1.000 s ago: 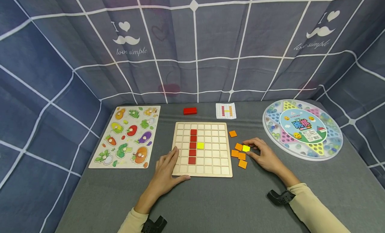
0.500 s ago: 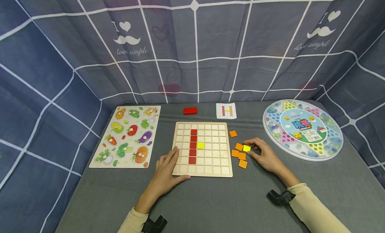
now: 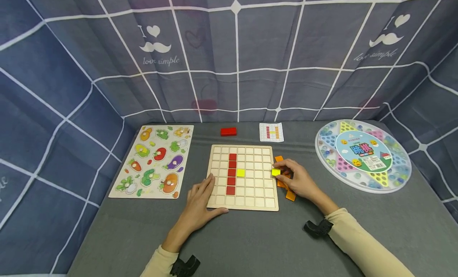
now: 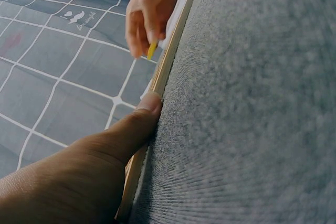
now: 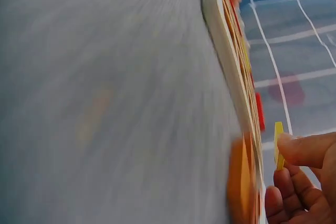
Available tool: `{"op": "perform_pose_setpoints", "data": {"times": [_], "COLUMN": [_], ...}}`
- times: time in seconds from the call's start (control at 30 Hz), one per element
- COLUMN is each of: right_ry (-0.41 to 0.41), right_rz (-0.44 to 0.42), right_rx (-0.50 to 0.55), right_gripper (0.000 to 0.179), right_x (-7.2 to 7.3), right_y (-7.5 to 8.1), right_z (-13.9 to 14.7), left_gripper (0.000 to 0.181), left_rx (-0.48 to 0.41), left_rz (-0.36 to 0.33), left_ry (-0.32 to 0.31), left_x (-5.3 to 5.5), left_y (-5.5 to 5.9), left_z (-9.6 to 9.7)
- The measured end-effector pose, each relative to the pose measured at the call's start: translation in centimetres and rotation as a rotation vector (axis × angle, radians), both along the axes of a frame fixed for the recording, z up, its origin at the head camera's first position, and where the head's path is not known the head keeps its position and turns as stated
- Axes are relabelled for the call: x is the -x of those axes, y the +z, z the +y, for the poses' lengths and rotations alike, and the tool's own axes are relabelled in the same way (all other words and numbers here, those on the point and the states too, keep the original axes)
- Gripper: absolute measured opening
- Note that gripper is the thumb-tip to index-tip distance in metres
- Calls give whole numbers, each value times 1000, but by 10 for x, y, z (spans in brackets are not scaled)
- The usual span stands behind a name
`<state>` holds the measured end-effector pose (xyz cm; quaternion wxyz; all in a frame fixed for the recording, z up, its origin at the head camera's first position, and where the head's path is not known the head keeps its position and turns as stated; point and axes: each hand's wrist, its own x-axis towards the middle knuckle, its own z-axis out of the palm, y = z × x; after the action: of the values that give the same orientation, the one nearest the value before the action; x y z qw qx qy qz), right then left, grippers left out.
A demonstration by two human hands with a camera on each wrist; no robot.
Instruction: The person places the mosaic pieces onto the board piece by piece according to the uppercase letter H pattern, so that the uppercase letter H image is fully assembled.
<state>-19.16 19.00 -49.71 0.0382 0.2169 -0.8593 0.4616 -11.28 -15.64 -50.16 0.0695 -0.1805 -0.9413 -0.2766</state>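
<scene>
My right hand (image 3: 297, 179) pinches a yellow square tile (image 3: 276, 172) between thumb and fingers, over the right edge of a wooden grid board (image 3: 257, 191). In the right wrist view the same tile (image 5: 279, 146) is seen edge-on at the thumb tip. Red tiles (image 3: 231, 172) fill a column on the board, with one yellow tile (image 3: 241, 173) beside the middle one. My left hand (image 3: 195, 199) rests at the board's left front corner, its fingers along the left edge and its thumb at the front edge. Orange tiles (image 3: 290, 195) lie partly hidden under my right hand.
Behind the board lie a red block of tiles (image 3: 228, 132) and a small pattern card (image 3: 271, 132). A vegetable picture board (image 3: 154, 192) is on the left. To the right sits a round board-game set (image 3: 327, 165). A curtain (image 3: 261, 90) hangs at the back.
My right hand has lifted the yellow tile from beside the orange tiles and carried it left to the board's edge. The left hand stays in place, and the head view has shifted slightly.
</scene>
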Motion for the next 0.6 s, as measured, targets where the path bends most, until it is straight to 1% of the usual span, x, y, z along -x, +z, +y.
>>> {"op": "perform_pose_setpoints", "data": {"times": [0.13,0.27,0.37,0.53,0.6], "right_ry": [82,144,160,172,182], "right_rz": [-34,-58,-59,-30,-20], "right_rx": [26,30,-1,-50,-52], "right_gripper": [31,30,29,30,30], "right_x": [10,16,18,20,22], "right_y": [-2,-3,-2,0,0], "right_z": [-25,-45,-55,-64,-67], "left_gripper": [105,105,106,106,105], "left_rx": [7,-1,-8,-11,-15], "left_rz": [27,27,20,17,14], "left_ry": [-6,-10,-13,-11,-7], "left_x": [0,-1,-1,0,0], "left_y": [-1,-3,-3,-1,0], "left_z": [1,2,2,1,-1]}}
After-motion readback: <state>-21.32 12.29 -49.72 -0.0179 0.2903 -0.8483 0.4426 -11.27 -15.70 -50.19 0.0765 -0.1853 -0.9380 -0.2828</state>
